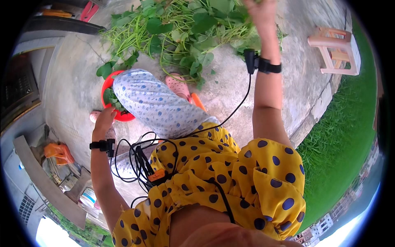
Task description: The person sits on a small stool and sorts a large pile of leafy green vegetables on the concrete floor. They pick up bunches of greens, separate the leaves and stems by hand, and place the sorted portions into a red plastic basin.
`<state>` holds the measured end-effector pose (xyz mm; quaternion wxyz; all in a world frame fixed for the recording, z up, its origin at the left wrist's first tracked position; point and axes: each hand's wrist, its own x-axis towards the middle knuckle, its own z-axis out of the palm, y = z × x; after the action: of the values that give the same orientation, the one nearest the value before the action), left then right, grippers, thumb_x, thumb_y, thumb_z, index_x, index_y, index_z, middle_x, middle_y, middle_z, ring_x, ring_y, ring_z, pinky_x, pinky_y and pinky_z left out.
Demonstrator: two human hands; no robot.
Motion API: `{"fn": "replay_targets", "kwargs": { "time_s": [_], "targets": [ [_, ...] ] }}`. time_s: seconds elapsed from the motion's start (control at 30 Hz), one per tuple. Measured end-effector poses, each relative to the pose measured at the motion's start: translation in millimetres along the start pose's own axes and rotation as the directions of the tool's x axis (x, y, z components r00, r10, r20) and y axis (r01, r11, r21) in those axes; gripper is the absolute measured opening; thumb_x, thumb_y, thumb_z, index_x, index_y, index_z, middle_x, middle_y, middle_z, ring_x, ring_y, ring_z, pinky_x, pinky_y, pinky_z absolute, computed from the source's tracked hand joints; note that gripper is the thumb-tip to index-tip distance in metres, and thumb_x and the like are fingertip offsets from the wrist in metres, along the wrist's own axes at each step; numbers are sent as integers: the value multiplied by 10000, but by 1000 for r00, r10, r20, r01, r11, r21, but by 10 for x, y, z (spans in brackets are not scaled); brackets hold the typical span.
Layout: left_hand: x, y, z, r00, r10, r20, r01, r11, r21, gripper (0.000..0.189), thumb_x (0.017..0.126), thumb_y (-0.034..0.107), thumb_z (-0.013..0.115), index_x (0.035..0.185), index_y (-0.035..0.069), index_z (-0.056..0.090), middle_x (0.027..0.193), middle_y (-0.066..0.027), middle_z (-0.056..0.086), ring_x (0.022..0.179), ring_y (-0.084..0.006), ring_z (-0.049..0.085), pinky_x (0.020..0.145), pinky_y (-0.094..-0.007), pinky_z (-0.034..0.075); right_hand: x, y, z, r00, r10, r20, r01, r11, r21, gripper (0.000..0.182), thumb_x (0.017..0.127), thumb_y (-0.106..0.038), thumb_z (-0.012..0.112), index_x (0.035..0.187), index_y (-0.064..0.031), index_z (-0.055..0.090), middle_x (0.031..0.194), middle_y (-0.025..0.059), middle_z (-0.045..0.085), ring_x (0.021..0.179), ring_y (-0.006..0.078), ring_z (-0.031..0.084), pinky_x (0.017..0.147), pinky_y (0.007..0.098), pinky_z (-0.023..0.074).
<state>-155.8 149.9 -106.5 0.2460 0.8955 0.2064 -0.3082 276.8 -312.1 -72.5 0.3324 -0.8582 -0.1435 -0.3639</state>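
A large heap of leafy green vines (191, 34) with long pale stems lies on the concrete floor in front of me. My right hand (260, 7) reaches over the heap's right part at the top edge of the picture; it is partly cut off and blurred, so what its fingers hold cannot be told. My left hand (106, 119) is at the near rim of a red plastic basin (128, 117), its fingers bent over the edge. Green leaves (114, 100) lie in the basin, partly hidden by my knee. Whether the left hand grips the rim or a leaf is unclear.
A pink plastic stool (331, 43) stands at the right, near the concrete's edge and the grass (327, 123). My pink clog (178, 85) is beside the vines. A looped black cable (135, 154) hangs over my lap. An orange bag-like thing (58, 153) lies at the left beside a curved board (46, 182).
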Motion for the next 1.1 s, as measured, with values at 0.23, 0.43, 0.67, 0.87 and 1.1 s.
{"fn": "replay_targets", "kwargs": {
  "time_s": [0.23, 0.43, 0.67, 0.87, 1.1],
  "targets": [
    [-33, 129, -76, 998, 53, -37, -48, 991, 123, 283, 881, 177, 557, 1095, -6, 588, 1041, -212, 623, 987, -354, 594, 826, -405, 471, -1891, -493, 599, 380, 159, 911, 25, 983, -182, 633, 781, -280, 695, 1233, 39, 388, 1195, 250, 426, 993, 393, 580, 835, 458, 501],
    [0, 549, -377, 913, 47, -406, 11, 990, 140, 287, 903, 188, 524, 1175, 114, 575, 1042, -183, 630, 945, -343, 613, 787, -415, 485, -2630, -600, 697, 355, 201, 913, -394, 918, -49, 606, 743, -281, 737, 1147, 47, 425, 1149, 267, 469, 975, 441, 552, 853, 445, 480],
    [242, 1980, -679, 882, 144, -449, -263, 941, -213, 345, 894, 207, 573, 1228, 119, 558, 1051, -147, 647, 905, -246, 648, 758, -323, 499, -2054, -834, 406, 606, 109, 788, -379, 911, 166, 463, 734, -192, 743, 990, 36, 431, 1016, 288, 493, 868, 467, 547, 727, 484, 476],
    [779, 2752, -164, 941, 265, -210, -335, 816, -471, 510, 908, 334, 591, 1298, 23, 479, 1070, -83, 630, 982, -175, 595, 863, -303, 463, -1815, -1310, 51, 730, -21, 683, -211, 944, 254, 434, 755, -158, 714, 1002, 31, 411, 952, 261, 472, 760, 440, 552, 590, 477, 481],
    [1030, 2925, 24, 914, 370, -168, -316, 387, -866, 431, 906, 290, 606, 1190, -18, 505, 1091, -97, 584, 1037, -165, 554, 905, -287, 429, -1752, -1531, -182, 674, -100, 732, -101, 969, 226, 502, 766, -234, 712, 1047, 45, 404, 974, 211, 466, 719, 383, 591, 529, 415, 506]
  ]
}}
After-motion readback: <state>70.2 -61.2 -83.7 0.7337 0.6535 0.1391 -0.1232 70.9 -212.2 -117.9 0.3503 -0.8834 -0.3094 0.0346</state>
